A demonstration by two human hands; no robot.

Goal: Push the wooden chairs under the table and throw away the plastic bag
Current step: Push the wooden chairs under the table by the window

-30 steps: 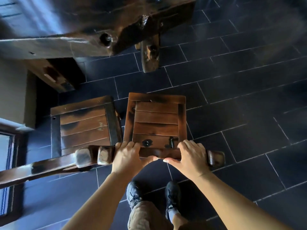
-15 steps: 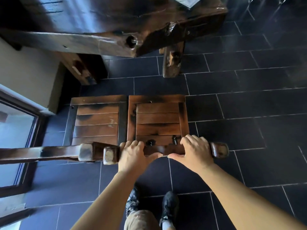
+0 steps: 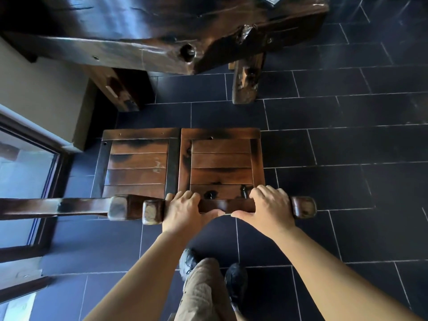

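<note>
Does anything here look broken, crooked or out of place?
Nothing looks broken or spilled. Both wooden chairs stand square, side by side, but short of the table, not tucked under. Both hands grip the right chair's backrest.

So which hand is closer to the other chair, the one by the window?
Left. The left hand grips the top rail of the right chair at the end beside the window-side chair; the right hand grips the far end, farther away.
</note>
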